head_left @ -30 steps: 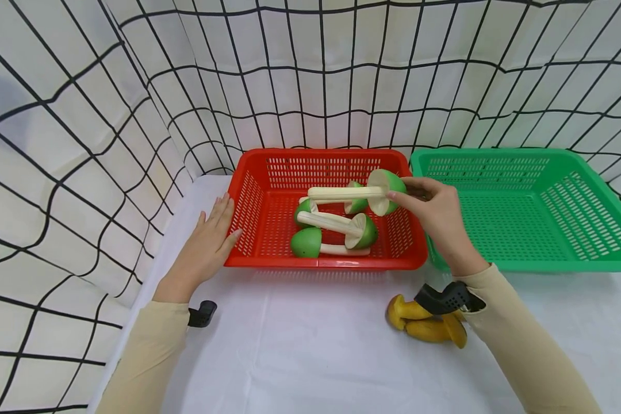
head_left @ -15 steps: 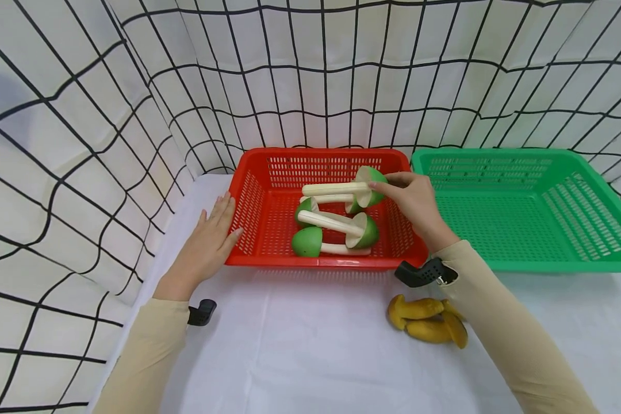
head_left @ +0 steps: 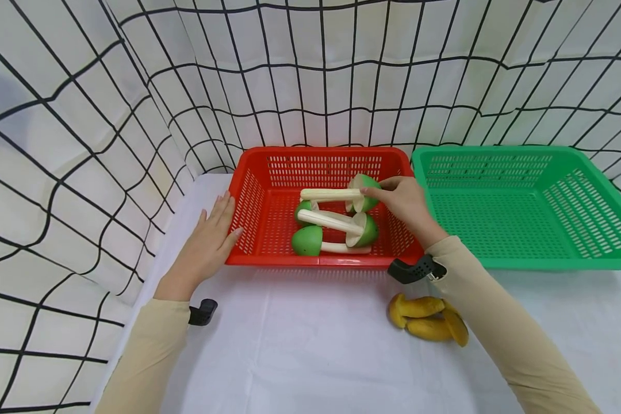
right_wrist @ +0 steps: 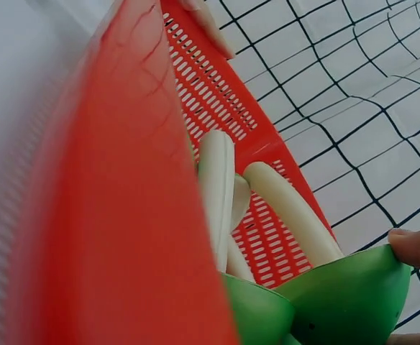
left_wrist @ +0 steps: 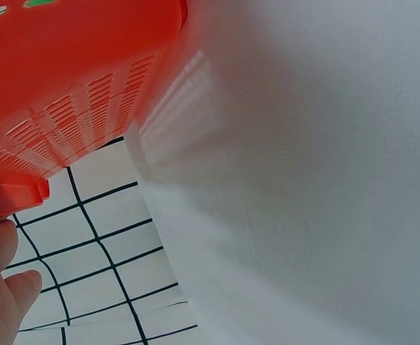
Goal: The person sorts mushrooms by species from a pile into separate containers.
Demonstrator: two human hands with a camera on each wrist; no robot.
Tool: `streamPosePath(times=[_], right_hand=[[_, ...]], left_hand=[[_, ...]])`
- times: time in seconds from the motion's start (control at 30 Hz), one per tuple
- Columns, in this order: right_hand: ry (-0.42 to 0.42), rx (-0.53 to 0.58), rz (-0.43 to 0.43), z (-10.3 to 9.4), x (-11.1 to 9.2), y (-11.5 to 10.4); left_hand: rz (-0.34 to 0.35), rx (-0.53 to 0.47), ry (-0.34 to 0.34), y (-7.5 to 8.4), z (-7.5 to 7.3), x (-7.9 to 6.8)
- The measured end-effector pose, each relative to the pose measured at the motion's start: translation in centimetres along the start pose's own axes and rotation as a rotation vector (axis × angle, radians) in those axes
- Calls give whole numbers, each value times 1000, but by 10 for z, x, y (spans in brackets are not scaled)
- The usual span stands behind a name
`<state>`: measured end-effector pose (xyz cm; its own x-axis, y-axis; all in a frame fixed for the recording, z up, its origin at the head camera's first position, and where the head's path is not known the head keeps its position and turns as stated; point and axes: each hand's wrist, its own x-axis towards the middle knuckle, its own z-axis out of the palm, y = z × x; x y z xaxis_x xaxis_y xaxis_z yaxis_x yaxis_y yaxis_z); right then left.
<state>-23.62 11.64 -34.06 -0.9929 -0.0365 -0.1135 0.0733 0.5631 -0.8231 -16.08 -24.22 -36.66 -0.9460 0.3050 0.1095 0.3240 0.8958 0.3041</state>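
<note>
In the head view, my right hand point(head_left: 406, 202) pinches the green cap of a toy mushroom point(head_left: 327, 195) with a pale stem. The mushroom lies sideways over the back of the red basket point(head_left: 274, 261), its stem pointing left. The right wrist view shows fingertips at the edge of its green cap point(right_wrist: 350, 298). Below it in the basket are several similar mushrooms point(head_left: 306, 241), partly overlapping. My left hand point(head_left: 204, 247) rests with straight fingers against the basket's left side; the left wrist view shows its fingertips point(left_wrist: 1, 241) at the red rim.
A green basket point(head_left: 528, 264) stands directly right of the red one. Several yellow-brown toy mushrooms point(head_left: 428, 329) lie on the white cloth point(head_left: 310, 345) in front, near the right forearm. White walls with black netting point(head_left: 336, 92) rise behind and at left.
My right hand has moved left and down with the mushroom, from the basket's right edge in over the others. The left hand has stayed in place.
</note>
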Motion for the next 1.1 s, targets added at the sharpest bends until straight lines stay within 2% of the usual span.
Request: streamPosePath(times=[0.1,0.23,0.37,0.57,1.1], right_hand=[[-34,-30,0,0,2,-2],[-57,-3,13,0,3,-1],[-47,22,21,-1,3,2],[-15,83,-21,-6,-1,2],[-29,173,-35,-34,-36,6]], left_hand=[[-1,6,1,-1,0,0],[-8,6,-2,-1,2,0],[-13,9,-5,0,2,0],[-10,8,2,1,0,0],[4,8,12,1,0,0]])
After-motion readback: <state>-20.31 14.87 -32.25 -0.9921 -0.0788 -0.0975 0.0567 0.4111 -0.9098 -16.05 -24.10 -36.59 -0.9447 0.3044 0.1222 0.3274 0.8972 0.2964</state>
